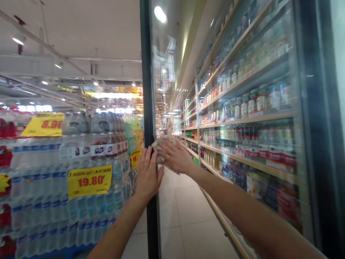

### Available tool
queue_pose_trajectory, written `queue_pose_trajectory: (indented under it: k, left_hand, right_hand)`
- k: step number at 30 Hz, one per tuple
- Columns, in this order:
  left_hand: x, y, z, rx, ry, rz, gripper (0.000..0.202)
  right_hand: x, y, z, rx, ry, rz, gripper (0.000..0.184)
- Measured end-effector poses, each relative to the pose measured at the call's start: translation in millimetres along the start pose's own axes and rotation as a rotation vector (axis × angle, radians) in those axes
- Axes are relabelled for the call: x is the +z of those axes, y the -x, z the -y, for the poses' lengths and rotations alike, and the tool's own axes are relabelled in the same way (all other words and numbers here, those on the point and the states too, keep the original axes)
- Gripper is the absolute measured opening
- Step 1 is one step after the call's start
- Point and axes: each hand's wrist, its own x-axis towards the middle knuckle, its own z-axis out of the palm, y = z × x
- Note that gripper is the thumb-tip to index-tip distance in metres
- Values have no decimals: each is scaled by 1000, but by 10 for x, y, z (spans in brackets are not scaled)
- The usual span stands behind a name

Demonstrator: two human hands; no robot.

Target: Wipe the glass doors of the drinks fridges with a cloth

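Observation:
An open glass cooler door stands edge-on before me, its black frame running top to bottom. My left hand rests flat on the frame's edge, fingers stretched upward and holding nothing. My right hand presses a crumpled pale cloth flat against the glass, just right of the frame, fingers spread over it. The two hands almost touch.
Stacked packs of bottled water with yellow price tags fill the left. Cooler shelves of bottled drinks run along the right. A tiled aisle floor stretches ahead between them.

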Motion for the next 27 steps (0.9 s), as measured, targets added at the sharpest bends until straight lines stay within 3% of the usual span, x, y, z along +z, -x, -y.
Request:
queue_pose_trajectory:
  k: [2, 4, 6, 9, 12, 15, 17, 19, 21, 23, 25, 27]
  left_hand:
    - [62, -108, -20, 16, 14, -10, 63]
    - [123, -211, -53, 21, 24, -22, 62]
    - [181, -290, -98, 19, 28, -32, 60]
    - [260, -348, -173, 8, 43, -2, 60]
    - [351, -363, -242, -20, 56, 50, 61]
    - [458, -372, -318, -82, 62, 99, 62]
    - [519, -380, -378, -128, 51, 133, 62]
    - [560, -388, -435, -160, 22, 154, 61]
    - [581, -396, -468, -167, -1, 156, 62]
    - [589, -400, -472, -164, -6, 152, 64]
    - [592, -399, -462, -166, 1, 149, 66]
    - [595, -395, -458, -174, 7, 146, 66]
  right_hand:
    - [-109, -141, -176, 196, 38, -29, 41]
    - [-198, -175, -293, 304, 84, -69, 43]
    - [-261, -25, -346, 259, 126, -75, 43]
    - [-401, 462, -512, 247, 203, -61, 40]
    - [-665, 940, -936, 609, 333, -142, 43]
    - [-869, 1169, -1268, 927, 425, -265, 49]
    - [-858, 1202, -1212, 918, 426, -268, 50]
    - [-732, 1198, -963, 706, 372, -175, 48]
    - [-578, 1210, -694, 398, 286, -54, 44]
    - [-506, 1283, -584, 255, 248, -4, 42]
    - [-571, 1433, -693, 383, 290, -45, 42]
    - [-722, 1616, -938, 677, 370, -153, 45]
